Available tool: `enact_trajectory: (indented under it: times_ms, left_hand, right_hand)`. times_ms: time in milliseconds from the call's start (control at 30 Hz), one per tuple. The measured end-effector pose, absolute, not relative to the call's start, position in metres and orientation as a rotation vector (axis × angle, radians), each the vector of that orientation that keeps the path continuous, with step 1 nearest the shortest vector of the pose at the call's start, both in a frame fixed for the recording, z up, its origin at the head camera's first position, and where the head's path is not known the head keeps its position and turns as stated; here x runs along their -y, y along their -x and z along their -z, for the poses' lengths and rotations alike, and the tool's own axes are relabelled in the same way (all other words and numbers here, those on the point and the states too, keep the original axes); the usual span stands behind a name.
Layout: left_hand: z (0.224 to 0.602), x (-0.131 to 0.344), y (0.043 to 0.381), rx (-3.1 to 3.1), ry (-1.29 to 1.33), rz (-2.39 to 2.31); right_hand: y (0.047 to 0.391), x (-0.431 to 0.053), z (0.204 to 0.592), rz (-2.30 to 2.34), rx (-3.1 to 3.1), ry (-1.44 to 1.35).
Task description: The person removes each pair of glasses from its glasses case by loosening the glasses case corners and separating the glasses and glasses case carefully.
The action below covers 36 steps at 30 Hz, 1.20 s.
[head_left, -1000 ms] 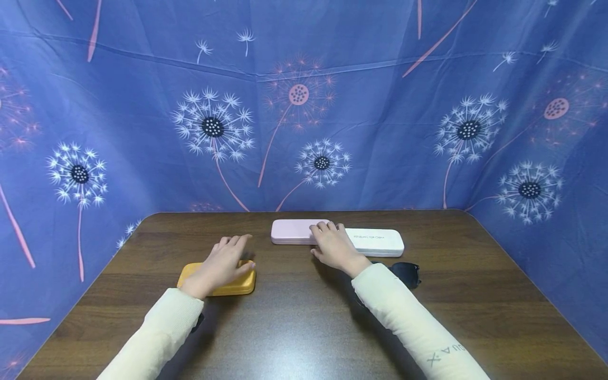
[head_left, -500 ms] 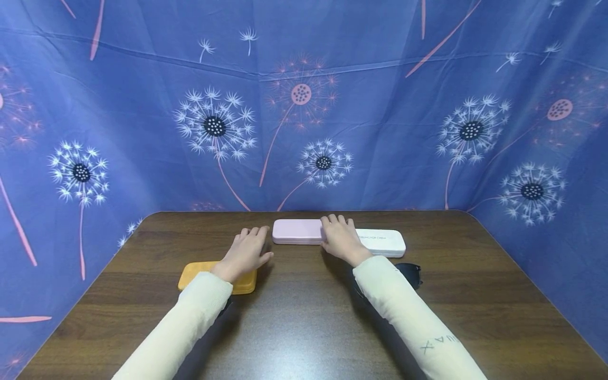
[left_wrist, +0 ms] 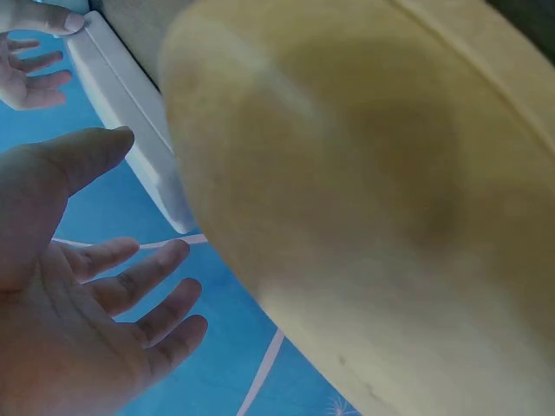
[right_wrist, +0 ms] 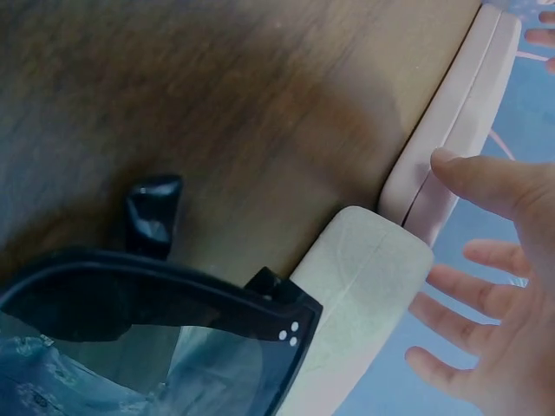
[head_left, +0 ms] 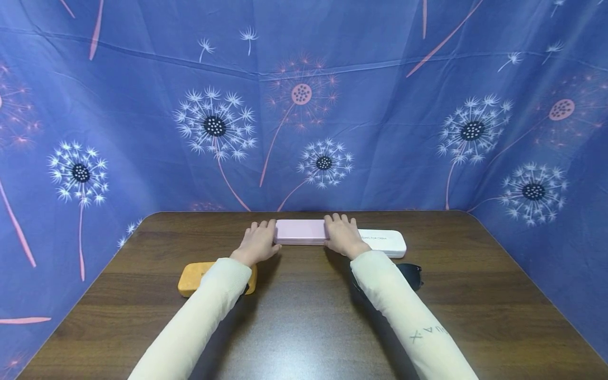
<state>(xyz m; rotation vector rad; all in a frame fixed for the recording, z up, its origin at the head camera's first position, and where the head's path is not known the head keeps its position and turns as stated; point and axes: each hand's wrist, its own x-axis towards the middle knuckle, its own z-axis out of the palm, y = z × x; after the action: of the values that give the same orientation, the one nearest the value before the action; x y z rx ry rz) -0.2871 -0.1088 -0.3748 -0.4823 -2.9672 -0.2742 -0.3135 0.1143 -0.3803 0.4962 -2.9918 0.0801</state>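
Observation:
A pale pink glasses case lies at the back of the table between my two hands. My left hand is at its left end, the thumb overlapping the case's near side in the left wrist view and the fingers loosely straight. At the other end is my right hand, its thumb tip on the seam of the pink case and its fingers spread apart. A white glasses case adjoins on the right, partly hidden by the right hand. Black sunglasses lie nearer, mostly under the right sleeve in the head view.
An orange-yellow glasses case lies at the left, partly covered by the left sleeve; it fills much of the left wrist view. A blue dandelion-print cloth hangs behind the wooden table.
My left hand has moved right and away from over the yellow case to the pink case's left end. My right hand has shifted slightly right, uncovering more of the pink lid.

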Motion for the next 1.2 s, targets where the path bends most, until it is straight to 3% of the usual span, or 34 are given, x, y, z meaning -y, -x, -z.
enact_trajectory:
  times_ms: [1200]
  left_hand:
    - [0.387,0.084,0.317,3.117,0.254,0.168]
  right_hand:
    - [0.324,-0.111,0.390,-0.129,3.112,-0.454]
